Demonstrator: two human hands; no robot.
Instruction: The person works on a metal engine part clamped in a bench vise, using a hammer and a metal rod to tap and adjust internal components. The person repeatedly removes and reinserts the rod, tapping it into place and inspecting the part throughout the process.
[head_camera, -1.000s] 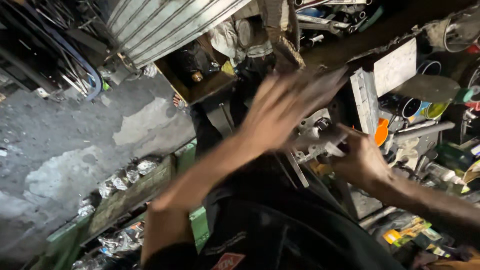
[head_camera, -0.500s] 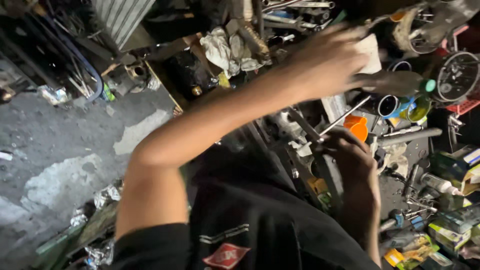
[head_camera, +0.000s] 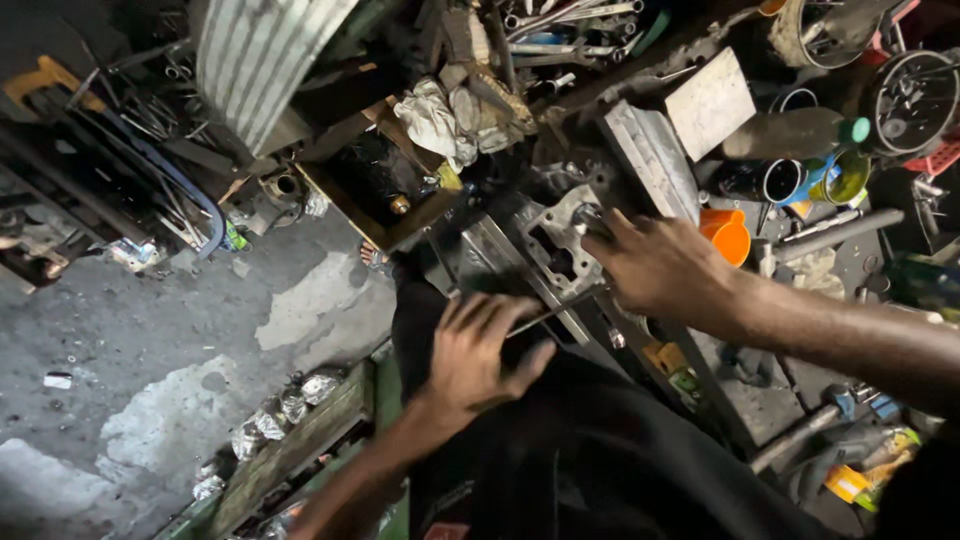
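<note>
Roughly centre frame, a grey metal engine casting (head_camera: 560, 250) with square openings sits at the near edge of the cluttered table (head_camera: 770, 400), just in front of the person's dark-clad lap. Right hand (head_camera: 660, 265) rests on top of the casting's far side, fingers curled down on it, apparently steadying it; whether it actually grips anything can't be told. Left hand (head_camera: 485, 350) is closed around a thin metal rod (head_camera: 555, 312) whose tip meets the casting's near side. Step in hand looks like working the rod tool against the casting while the other hand braces it; next move likely calls for a firm brace and a steady rod angle. Behind: orange cup (head_camera: 728, 235), flat grey metal plate (head_camera: 710, 102), white rags (head_camera: 435, 120), concrete floor (head_camera: 150, 350) to the left.
</note>
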